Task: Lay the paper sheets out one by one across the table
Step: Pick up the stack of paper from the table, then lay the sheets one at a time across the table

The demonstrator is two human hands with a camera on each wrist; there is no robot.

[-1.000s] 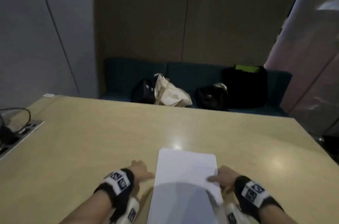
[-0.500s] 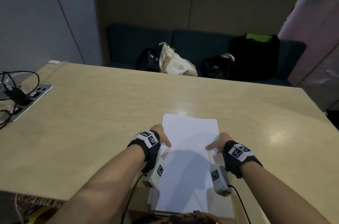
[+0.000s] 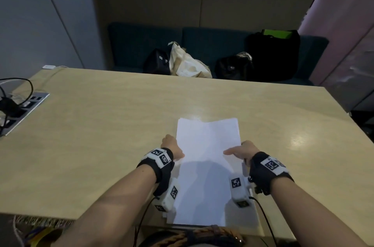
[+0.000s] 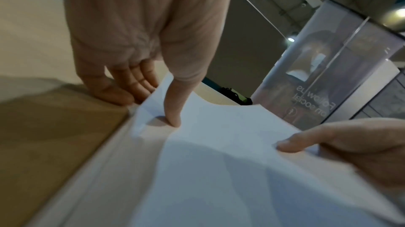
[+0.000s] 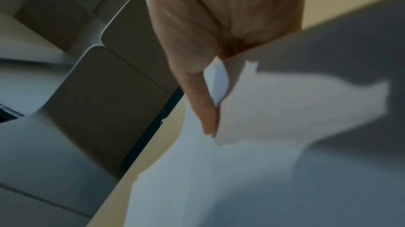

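The wide pale wooden table [image 3: 101,145] is bare around the white paper sheets [image 3: 206,165] at its near edge. The left hand [image 3: 172,145] and right hand [image 3: 242,150] pinch the top sheet's side edges.

Dim room, glare spot on table [image 3: 299,141], wrist pics blurry w/ edge distortion

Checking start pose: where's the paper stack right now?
Head view: the paper stack lies at the table's near edge, centre-right, between the left hand and right hand, which pinch its top sheet.
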